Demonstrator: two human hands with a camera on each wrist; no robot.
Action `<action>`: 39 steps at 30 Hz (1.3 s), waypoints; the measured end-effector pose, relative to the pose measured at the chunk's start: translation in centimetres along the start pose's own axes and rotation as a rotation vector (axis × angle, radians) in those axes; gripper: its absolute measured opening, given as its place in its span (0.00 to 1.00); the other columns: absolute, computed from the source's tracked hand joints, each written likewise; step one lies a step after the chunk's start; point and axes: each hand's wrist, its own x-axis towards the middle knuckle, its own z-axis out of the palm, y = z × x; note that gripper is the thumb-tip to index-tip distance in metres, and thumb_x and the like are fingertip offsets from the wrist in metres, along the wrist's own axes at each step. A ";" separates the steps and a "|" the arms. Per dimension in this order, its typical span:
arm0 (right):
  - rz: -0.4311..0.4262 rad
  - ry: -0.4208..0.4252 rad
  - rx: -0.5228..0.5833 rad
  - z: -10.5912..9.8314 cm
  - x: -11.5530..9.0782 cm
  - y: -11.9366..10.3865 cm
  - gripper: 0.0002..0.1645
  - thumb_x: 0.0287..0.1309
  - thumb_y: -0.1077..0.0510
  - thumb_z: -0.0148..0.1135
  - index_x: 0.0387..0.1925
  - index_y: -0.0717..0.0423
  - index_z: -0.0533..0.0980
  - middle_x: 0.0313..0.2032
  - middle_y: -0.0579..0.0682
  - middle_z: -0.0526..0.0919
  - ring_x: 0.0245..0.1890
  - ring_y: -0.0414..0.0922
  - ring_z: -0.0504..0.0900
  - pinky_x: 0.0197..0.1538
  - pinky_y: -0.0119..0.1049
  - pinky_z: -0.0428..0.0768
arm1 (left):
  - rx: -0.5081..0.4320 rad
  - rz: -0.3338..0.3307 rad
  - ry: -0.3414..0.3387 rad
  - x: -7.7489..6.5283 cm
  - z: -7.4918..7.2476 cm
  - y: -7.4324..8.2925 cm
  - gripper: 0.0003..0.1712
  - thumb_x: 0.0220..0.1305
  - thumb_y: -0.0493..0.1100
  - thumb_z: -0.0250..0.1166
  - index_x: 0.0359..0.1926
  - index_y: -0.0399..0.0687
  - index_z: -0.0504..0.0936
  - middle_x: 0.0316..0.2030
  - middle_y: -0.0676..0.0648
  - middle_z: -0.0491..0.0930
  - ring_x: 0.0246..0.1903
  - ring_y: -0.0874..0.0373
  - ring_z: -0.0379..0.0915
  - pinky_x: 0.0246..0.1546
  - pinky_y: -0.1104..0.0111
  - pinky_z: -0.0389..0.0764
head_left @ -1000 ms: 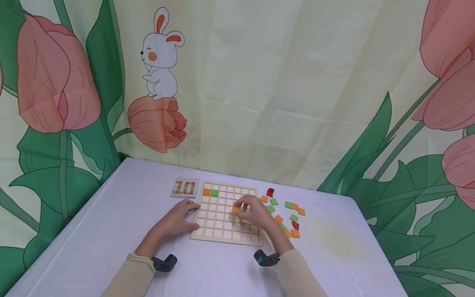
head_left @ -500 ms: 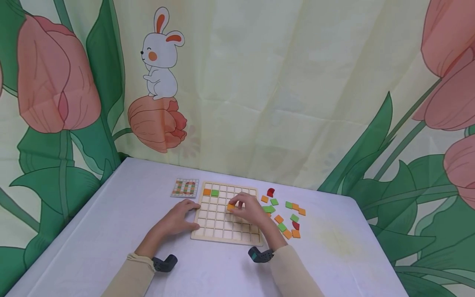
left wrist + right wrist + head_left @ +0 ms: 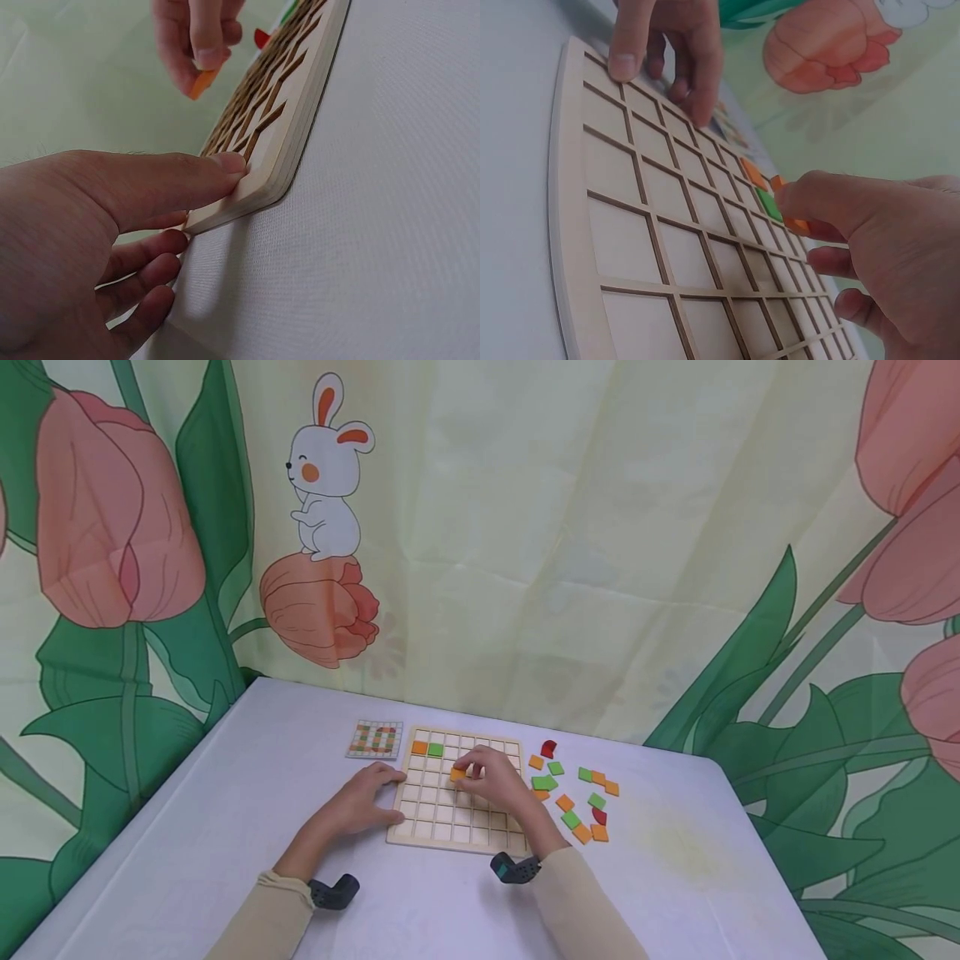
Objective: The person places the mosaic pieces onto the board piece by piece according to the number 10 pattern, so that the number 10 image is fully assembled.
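A wooden grid board [image 3: 442,814] lies on the table, with an orange tile [image 3: 419,747] and a green tile [image 3: 436,750] side by side in its upper left cells. My left hand [image 3: 363,797] rests at the board's left edge, fingers spread. In the left wrist view its thumb [image 3: 202,176] presses on the rim near a corner. Over the board, my right hand [image 3: 495,777] pinches another square orange tile [image 3: 457,774] between thumb and fingers. From the right wrist that held tile [image 3: 796,225] appears just beside the green one, partly hidden by the thumb.
Left of the board's top lies a small pattern card [image 3: 375,740] with coloured squares. To the right are scattered several green and orange tiles [image 3: 597,802] and curved red pieces [image 3: 548,749]. A printed curtain [image 3: 585,568] hangs behind the white table [image 3: 667,877].
My right hand has moved left and slightly away from me across the board, carrying the orange tile. The left hand has stayed at the board's edge.
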 end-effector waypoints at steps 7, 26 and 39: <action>-0.012 -0.006 -0.009 0.3 0.7 -0.3 0.13 0.54 0.54 0.70 0.43 0.47 0.84 0.37 0.41 0.81 0.32 0.39 0.74 0.30 0.26 0.72 | -0.002 -0.007 0.000 0.0 0.0 0.1 0.37 0.47 0.48 0.77 0.60 0.51 0.76 0.58 0.47 0.72 0.62 0.48 0.67 0.62 0.50 0.70; 0.050 -0.014 0.001 2.2 2.3 -0.9 0.13 0.54 0.52 0.70 0.43 0.46 0.82 0.35 0.40 0.79 0.32 0.40 0.73 0.32 0.28 0.73 | 0.008 -0.009 -0.003 0.0 0.0 0.1 0.37 0.47 0.47 0.77 0.60 0.51 0.76 0.57 0.48 0.72 0.61 0.49 0.67 0.61 0.51 0.72; 0.053 0.010 -0.027 3.1 3.0 -1.3 0.06 0.55 0.52 0.70 0.35 0.47 0.83 0.32 0.43 0.78 0.28 0.39 0.71 0.30 0.29 0.69 | 0.002 -0.002 -0.003 0.1 0.0 0.0 0.36 0.47 0.47 0.77 0.60 0.51 0.77 0.57 0.47 0.72 0.61 0.49 0.67 0.61 0.51 0.72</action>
